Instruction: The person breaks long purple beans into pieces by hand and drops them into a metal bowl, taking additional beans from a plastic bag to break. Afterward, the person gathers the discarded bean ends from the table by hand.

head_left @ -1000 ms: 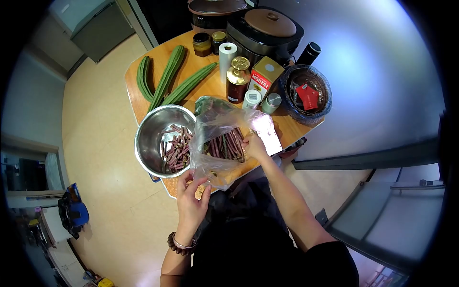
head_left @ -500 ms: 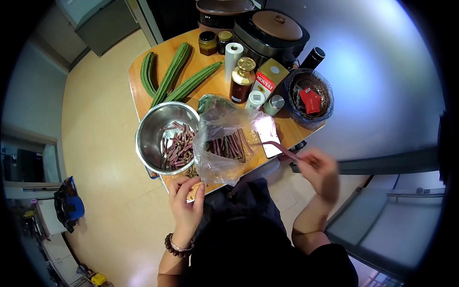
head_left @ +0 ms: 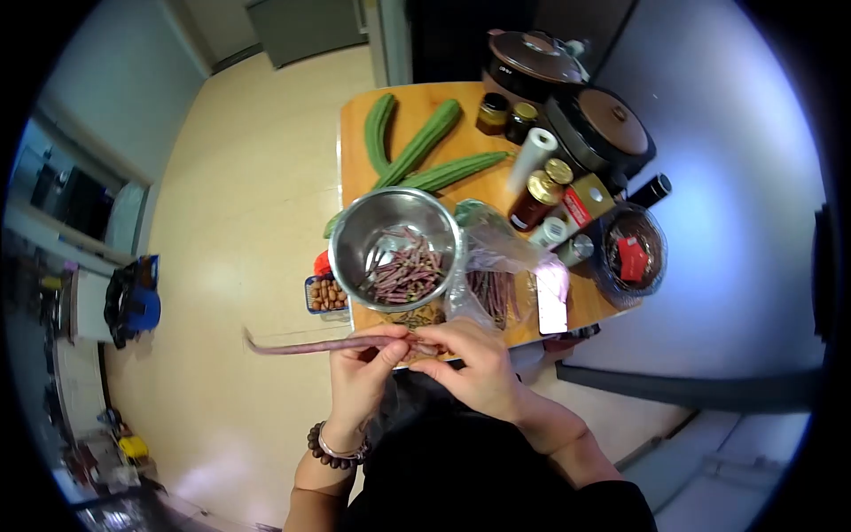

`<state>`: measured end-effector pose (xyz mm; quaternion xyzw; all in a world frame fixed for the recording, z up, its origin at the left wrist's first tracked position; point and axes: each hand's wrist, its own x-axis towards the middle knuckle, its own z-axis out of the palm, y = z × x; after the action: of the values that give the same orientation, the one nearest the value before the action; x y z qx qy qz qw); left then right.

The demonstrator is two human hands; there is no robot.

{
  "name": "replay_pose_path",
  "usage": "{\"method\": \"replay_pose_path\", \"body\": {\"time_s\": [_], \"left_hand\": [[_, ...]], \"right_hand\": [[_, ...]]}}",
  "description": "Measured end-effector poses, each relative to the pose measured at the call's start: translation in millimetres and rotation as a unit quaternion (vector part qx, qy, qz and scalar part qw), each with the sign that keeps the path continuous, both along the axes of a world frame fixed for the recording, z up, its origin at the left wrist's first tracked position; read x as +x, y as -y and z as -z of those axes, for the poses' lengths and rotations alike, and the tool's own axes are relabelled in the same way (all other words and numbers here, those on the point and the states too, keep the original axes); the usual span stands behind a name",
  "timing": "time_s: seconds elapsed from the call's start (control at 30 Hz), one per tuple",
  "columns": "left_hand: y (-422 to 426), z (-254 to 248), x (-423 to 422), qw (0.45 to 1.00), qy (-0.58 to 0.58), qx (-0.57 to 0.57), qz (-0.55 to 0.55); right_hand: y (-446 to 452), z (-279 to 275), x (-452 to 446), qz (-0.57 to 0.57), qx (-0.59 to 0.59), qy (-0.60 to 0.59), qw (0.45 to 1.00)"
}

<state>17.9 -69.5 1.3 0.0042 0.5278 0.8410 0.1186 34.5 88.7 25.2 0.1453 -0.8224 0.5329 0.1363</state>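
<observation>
Both hands come together right at the table's near edge, close to its left corner, and between them is the long purple bean [head_left: 310, 348]! The left hand [head_left: 362, 372] pinches it between thumb and fingers, the loose end sticking out past the table's left edge, over the floor. The right hand [head_left: 474, 362] grips the other end, thumb below and fingers above, that tip partly hidden by the fingers.

Just beyond them sits the steel bowl [head_left: 347, 253], hard by the left edge, with short purple pieces [head_left: 408, 273] heaped inside. Right beside it the clear plastic bag [head_left: 505, 248] sprawls toward the near edge, whole beans [head_left: 495, 294] showing at its mouth. Next along that edge, a phone [head_left: 552, 310] lies flat, screen bright, part of the bag over its top.

Up at the far left corner, three green gourds [head_left: 425, 142] are stretched across the table [head_left: 353, 146]. Along the far edge toward the right, two dark jars [head_left: 493, 115] stand ahead of a pair of cookers [head_left: 607, 120]. Over by the right edge, a glass bowl [head_left: 658, 235] carries a red packet [head_left: 632, 259], and outside the left edge a blue basket [head_left: 310, 304] holds round brown things.
</observation>
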Motion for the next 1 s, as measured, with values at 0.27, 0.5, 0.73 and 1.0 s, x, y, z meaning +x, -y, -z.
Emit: {"method": "replay_pose_path", "body": {"time_s": [0.27, 0.5, 0.73, 1.0], "left_hand": [[34.7, 14.0, -3.2, 0.997, 0.011, 0.01, -0.073], [57.0, 25.1, -6.1, 0.985, 0.119, 0.117, -0.044], [56.7, 22.3, -11.3, 0.982, 0.137, 0.126, -0.038], [52.3, 25.1, -15.7, 0.996, 0.056, 0.063, -0.023]], "right_hand": [[34.6, 11.5, -23.1, -0.038, 0.069, -0.087, 0.993], [58.6, 19.5, -30.8, -0.067, 0.052, -0.122, 0.989], [59.0, 21.3, -35.2, -0.059, 0.073, -0.12, 0.988], [52.8, 17.7, -32.4, -0.05, 0.075, -0.093, 0.992]]}}
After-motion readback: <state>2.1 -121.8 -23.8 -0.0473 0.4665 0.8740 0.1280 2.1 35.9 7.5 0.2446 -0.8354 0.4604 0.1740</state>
